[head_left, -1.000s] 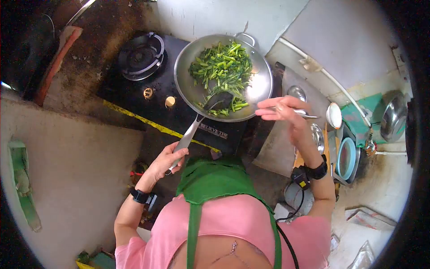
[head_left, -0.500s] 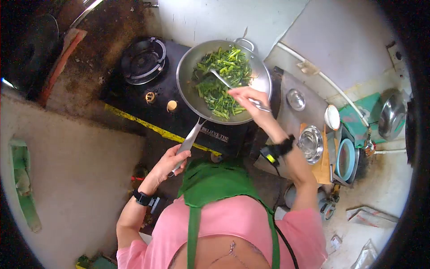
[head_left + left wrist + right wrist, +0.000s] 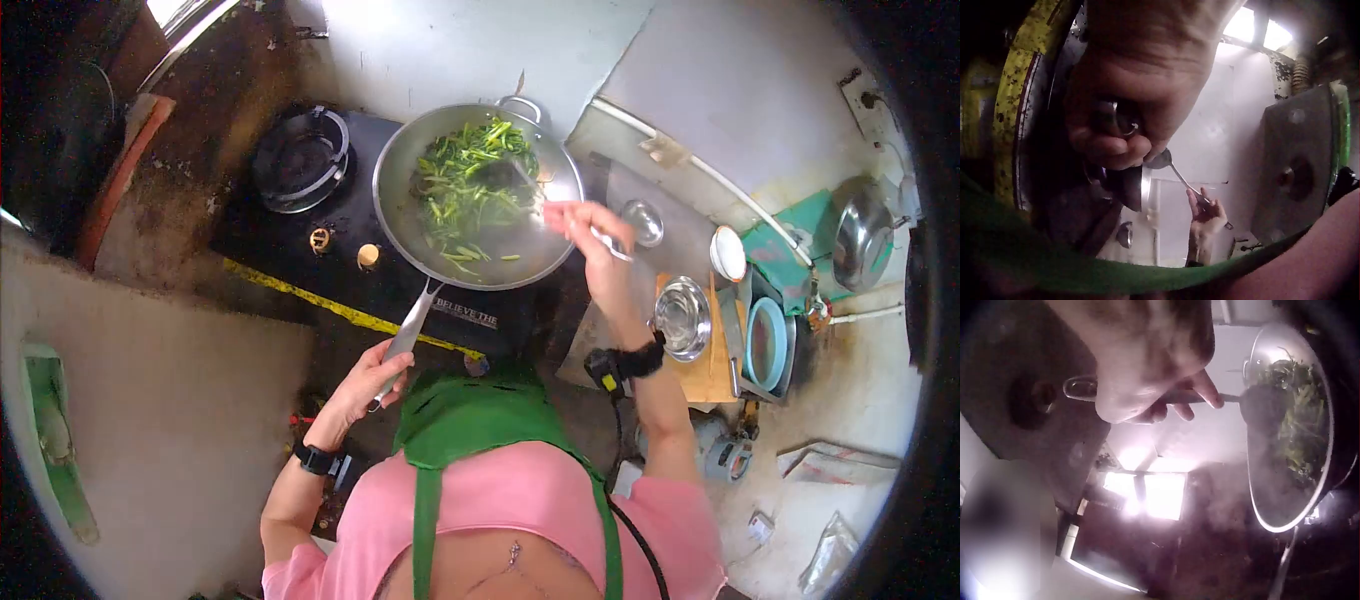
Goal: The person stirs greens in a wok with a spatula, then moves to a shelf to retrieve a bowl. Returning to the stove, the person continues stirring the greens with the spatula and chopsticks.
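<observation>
Two hands at our wok (image 3: 520,255): our left hand (image 3: 368,378) grips the handle (image 3: 412,322) beyond its near rim; our right hand (image 3: 585,228), over its right rim, holds a spoon (image 3: 500,178) among the greens (image 3: 455,195) there.

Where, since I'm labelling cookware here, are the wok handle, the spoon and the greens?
wok handle (image 3: 412,322), head view, on the bare middle of the shaft.
spoon (image 3: 1262,406), right wrist view, on its dark bowl end.
greens (image 3: 462,188), head view, on the middle of the pile.
</observation>
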Demonstrator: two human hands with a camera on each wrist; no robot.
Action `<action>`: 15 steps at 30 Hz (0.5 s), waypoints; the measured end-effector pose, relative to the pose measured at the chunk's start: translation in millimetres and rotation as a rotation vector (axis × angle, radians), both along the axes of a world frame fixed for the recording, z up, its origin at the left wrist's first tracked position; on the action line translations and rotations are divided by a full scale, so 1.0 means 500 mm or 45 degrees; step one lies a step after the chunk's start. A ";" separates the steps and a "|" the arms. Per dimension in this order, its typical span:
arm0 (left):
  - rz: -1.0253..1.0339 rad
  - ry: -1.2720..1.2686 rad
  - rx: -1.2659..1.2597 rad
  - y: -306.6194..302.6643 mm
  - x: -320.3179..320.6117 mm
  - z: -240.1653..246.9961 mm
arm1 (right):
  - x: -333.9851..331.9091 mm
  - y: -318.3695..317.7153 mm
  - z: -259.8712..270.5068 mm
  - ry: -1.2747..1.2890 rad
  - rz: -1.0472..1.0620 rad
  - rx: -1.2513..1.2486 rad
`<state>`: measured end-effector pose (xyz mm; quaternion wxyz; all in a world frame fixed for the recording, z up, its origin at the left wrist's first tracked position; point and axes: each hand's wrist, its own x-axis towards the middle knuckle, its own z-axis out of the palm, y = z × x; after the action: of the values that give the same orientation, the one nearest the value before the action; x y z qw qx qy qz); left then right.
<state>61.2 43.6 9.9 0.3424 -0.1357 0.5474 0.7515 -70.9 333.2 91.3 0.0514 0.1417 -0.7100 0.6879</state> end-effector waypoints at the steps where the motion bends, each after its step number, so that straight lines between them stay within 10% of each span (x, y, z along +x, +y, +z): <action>1: -0.006 0.002 -0.003 0.001 0.000 0.000 | -0.030 -0.005 0.002 0.045 -0.087 -0.026; 5: 0.012 -0.015 -0.008 -0.002 0.004 0.003 | -0.082 -0.010 -0.084 0.118 -0.091 -0.224; 6: 0.014 -0.037 -0.003 -0.001 0.002 0.005 | -0.029 -0.025 -0.044 0.095 -0.228 0.143; 15: 0.002 -0.037 -0.121 0.004 -0.002 0.021 | 0.050 0.098 0.052 0.272 0.456 0.511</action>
<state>60.3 45.6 20.5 0.3428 -0.1631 0.5772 0.7230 -45.9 382.4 117.5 -0.0253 0.3439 -0.7860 0.5131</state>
